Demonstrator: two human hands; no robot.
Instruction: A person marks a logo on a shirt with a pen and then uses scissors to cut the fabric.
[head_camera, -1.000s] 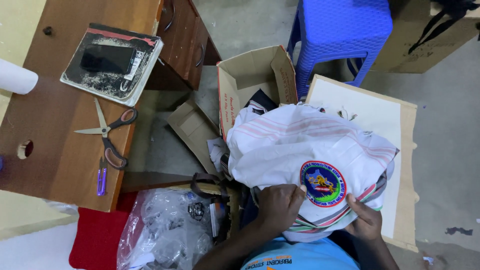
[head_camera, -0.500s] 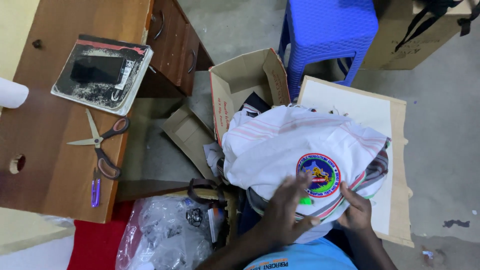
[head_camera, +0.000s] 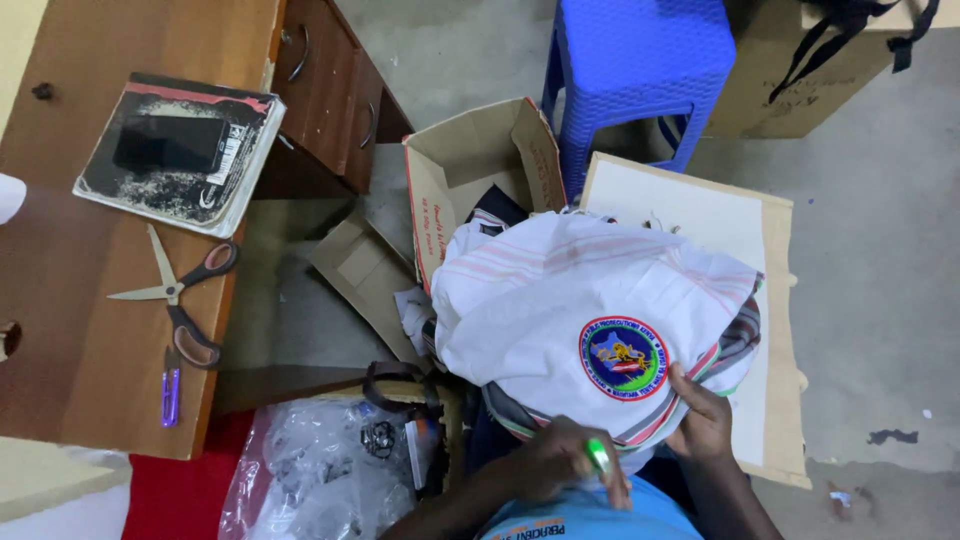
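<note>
One white striped cloth garment (head_camera: 590, 300) with one round blue-and-red embroidered badge (head_camera: 623, 358) lies over the person's lap, beside one open brown cardboard box (head_camera: 470, 170). The right hand (head_camera: 705, 420) pinches the garment's edge; the left hand (head_camera: 565, 462) curls around one small green object (head_camera: 597, 455). One pair of scissors (head_camera: 180, 295) lies on the wooden table (head_camera: 60, 330).

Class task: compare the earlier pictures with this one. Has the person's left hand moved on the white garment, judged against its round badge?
Yes. The left hand has slid down off the round badge toward the white garment's near hem, now pinching a small green object.
</note>
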